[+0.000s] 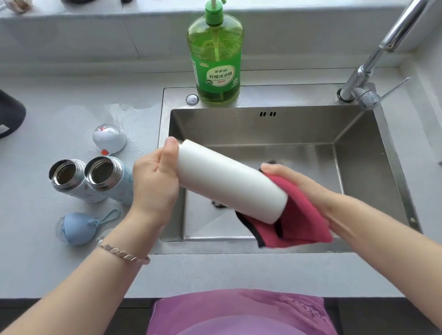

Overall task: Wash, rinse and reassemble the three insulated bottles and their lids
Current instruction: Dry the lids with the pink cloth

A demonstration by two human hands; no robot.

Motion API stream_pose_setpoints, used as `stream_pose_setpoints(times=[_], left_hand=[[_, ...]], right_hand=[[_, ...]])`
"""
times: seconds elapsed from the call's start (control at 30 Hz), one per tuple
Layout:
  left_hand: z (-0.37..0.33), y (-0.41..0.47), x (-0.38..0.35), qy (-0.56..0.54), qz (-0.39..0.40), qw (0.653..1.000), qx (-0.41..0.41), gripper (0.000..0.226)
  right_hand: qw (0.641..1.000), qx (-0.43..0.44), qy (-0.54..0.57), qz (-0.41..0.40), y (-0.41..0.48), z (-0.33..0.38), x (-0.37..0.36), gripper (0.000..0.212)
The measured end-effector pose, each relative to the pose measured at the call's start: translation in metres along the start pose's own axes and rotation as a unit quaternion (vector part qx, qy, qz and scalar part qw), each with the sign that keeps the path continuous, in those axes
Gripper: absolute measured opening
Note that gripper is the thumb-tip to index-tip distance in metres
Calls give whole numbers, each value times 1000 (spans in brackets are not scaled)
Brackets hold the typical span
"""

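Grey kitchen counter runs round a steel sink, and you hold the white bottle on its side over the sink's left part, likely so drips fall in. Your left hand grips the neck end tight to keep it steady, while your right hand wraps the pink cloth round the bottom end, I think to rub it. Two other bottles stand open on the counter by the sink's left edge, with a white lid and a blue lid near them, and the soap bottle waits at the sink's back edge.
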State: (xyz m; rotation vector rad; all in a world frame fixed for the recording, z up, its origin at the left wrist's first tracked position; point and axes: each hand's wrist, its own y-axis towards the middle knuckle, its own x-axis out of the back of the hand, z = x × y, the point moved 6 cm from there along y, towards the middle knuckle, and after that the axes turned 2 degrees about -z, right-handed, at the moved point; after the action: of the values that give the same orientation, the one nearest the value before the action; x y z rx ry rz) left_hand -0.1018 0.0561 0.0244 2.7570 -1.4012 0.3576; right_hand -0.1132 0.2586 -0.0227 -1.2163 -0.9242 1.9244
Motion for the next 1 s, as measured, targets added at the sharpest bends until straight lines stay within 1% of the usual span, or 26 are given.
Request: stream_pose_setpoints(times=[0.07, 0.13, 0.17, 0.23, 0.3, 0.37, 0.4, 0.43, 0.47, 0.5, 0.53, 0.57, 0.6, 0.63, 0.7, 0.73, 0.77, 0.87, 0.93, 0.97, 1.0], left_hand=[[1, -1, -6, 33, -35, 999, -18, 45], [6, -7, -15, 65, -58, 996, -21, 49], [6, -11, -18, 79, -71, 994, -30, 49], [6, -20, -23, 92, -87, 990, -63, 46], [8, -26, -28, 100, -87, 987, -95, 43], [7, -29, -31, 109, -71, 982, -136, 50], [6, -30, -32, 115, -55, 980, -151, 54], [4, -31, -33, 119, -39, 977, -170, 56], [1, -32, -33, 124, -23, 973, -194, 55], [-2, -34, -33, 129, -7, 967, -221, 54], [-6, -35, -32, 131, 9, 961, -244, 52], [-8, -35, -30, 128, 23, 957, -258, 51], [-9, -32, -28, 117, 35, 959, -257, 50], [-7, -28, -25, 99, 48, 966, -234, 48], [-1, -18, -21, 47, 81, 986, -139, 38], [3, -13, -20, 26, 92, 991, -97, 35], [5, -9, -18, 17, 90, 993, -74, 32], [-2, 0, -16, 27, 84, 993, -78, 26], [-3, 3, -17, 18, 78, 995, -55, 20], [0, 2, -17, 13, 68, 997, -26, 31], [5, -1, -17, -6, 58, 998, 21, 53]], right_hand=[[988, 77, 118, -63, 16, 2, 1, 43], [955, 132, 231, -134, 31, 0, 4, 46], [937, 159, 259, -170, 37, -1, 6, 49], [908, 207, 256, -261, 39, -2, 11, 44], [887, 240, 204, -336, 37, -8, 12, 41], [874, 268, 130, -384, 36, -13, 11, 42], [870, 276, 121, -391, 35, -15, 11, 40], [872, 269, 135, -386, 36, -14, 13, 40], [883, 241, 192, -355, 40, -12, 16, 39], [896, 198, 269, -294, 42, -11, 16, 40], [905, 145, 337, -216, 43, -10, 12, 45], [914, 99, 361, -158, 40, -9, 9, 52], [929, 67, 345, -115, 38, -10, 9, 56], [943, 53, 317, -82, 34, -10, 8, 55], [964, 44, 260, -37, 28, -14, 9, 47], [968, 45, 244, -28, 26, -14, 7, 43], [970, 51, 236, -31, 25, -13, 6, 40], [965, 105, 236, -32, 25, -6, 1, 34], [959, 143, 246, -4, 23, -1, -6, 31], [953, 162, 255, 6, 21, 0, -8, 32], [949, 185, 254, 7, 22, 0, -8, 34]])
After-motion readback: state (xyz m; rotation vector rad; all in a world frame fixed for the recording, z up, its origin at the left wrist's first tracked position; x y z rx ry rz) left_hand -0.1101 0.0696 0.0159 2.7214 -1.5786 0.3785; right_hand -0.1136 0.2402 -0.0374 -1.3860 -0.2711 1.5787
